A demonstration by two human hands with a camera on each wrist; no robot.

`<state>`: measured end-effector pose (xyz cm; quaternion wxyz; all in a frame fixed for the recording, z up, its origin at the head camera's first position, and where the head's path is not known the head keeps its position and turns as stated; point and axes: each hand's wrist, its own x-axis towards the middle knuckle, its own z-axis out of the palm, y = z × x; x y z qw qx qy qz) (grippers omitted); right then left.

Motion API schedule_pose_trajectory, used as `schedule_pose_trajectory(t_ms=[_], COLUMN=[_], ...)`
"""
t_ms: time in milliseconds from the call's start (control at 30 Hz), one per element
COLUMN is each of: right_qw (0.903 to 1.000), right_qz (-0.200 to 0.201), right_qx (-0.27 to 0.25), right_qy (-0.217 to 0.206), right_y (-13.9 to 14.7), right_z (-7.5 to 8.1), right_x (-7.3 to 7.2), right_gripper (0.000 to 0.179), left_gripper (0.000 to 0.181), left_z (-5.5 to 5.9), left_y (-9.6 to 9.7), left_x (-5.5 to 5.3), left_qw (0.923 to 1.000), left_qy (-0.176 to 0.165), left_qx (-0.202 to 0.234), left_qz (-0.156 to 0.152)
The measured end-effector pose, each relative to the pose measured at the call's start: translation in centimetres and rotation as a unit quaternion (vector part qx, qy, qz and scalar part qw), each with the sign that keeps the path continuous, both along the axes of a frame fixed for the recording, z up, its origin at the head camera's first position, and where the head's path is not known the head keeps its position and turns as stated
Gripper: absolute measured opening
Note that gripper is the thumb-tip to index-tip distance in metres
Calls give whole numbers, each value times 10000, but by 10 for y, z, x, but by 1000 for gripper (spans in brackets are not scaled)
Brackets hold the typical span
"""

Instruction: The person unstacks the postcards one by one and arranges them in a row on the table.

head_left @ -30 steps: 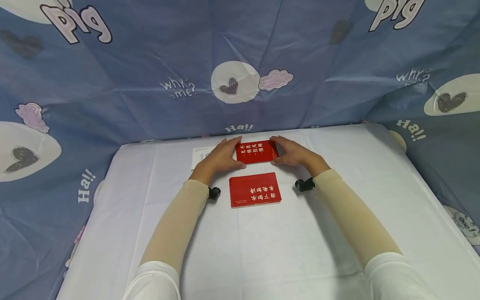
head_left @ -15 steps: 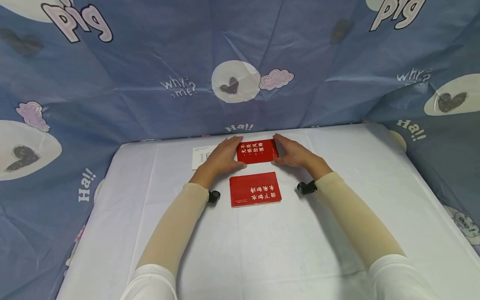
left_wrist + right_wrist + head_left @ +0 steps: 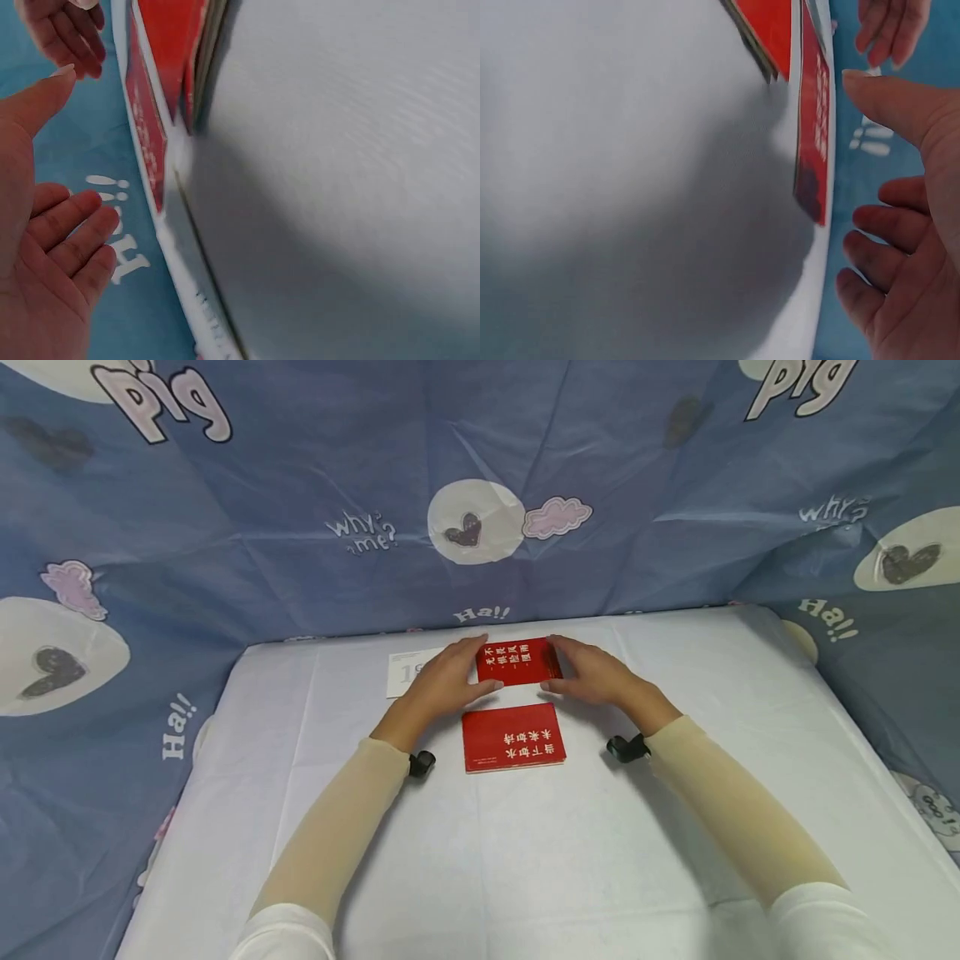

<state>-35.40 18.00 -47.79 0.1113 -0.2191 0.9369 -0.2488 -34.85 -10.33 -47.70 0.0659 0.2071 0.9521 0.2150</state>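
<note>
In the head view, the left hand (image 3: 447,680) and the right hand (image 3: 597,675) seem to frame the flat red card with white characters (image 3: 514,662), at its nine and three o'clock. The wrist views show otherwise: a gap separates thumbs and fingers from that card. Both hands have thumb and fingers spread well apart, with nothing held between them.

The left wrist view also shows the layered, greyish side of the rectangular red stack with white characters (image 3: 172,45); from above it is just a thin pale edge.

With the red card as the clock's centre, that stack lies near it at six o'clock, not touching. At nine o'clock, the left hand partly covers a white rectangular card with a pale printed numeral (image 3: 403,675). Small black rounded wrist devices (image 3: 625,748) hang below the smooth beige sleeves (image 3: 337,835), which run towards eight and four o'clock into white cuffs.

A faintly creased white cloth (image 3: 600,835) covers the table. At twelve o'clock rises a wrinkled blue fabric backdrop (image 3: 637,460) printed with hearts, clouds and lettering.
</note>
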Motion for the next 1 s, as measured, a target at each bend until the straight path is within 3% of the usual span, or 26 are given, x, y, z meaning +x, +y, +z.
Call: schedule_pose_trajectory(t_ms=[200,400,767,1000], right_qw=[9986,9954,9912,9908], right_qz=[491,820,1143,1171], right_qx=[93,309,538,602], right_qy=[193,388,402,324], right_y=[-7,-14,-17,-12], right_z=[12,17,7,-3], right_x=[21,42,74,81], right_gripper=[84,89,99,102], left_gripper=[91,104,114,116], left_z=[10,11,-2,-7], left_y=[-6,-10,-22,-28], left_x=[19,42,81,93], left_qw=[9995,9978,9954,9953], left_qy=[70,22,-97,-198], left_qx=[-78,-129,-301,-353], left_qz=[-301,-653,-909,-875])
